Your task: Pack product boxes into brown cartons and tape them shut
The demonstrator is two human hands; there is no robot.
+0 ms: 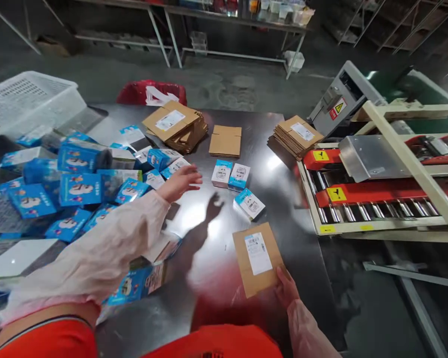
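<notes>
My right hand (286,287) grips the lower right edge of a flat brown cardboard box (242,258) with a white printed label, tilted above the metal table. Fingers stretched out and empty, my left hand (182,182) hovers at the right edge of a heap of blue-and-white small boxes (80,189). To the right of that hand, a pair of small boxes (221,173) stands side by side. A third small box (249,204) lies nearer to me, just beyond the cardboard.
Flat cardboard stacks lie at the back left (175,124), centre (225,140) and right (297,134) of the metal table (209,268). A white plastic basket (32,99) is at far left. A roller conveyor (366,209) with red guides adjoins the right side.
</notes>
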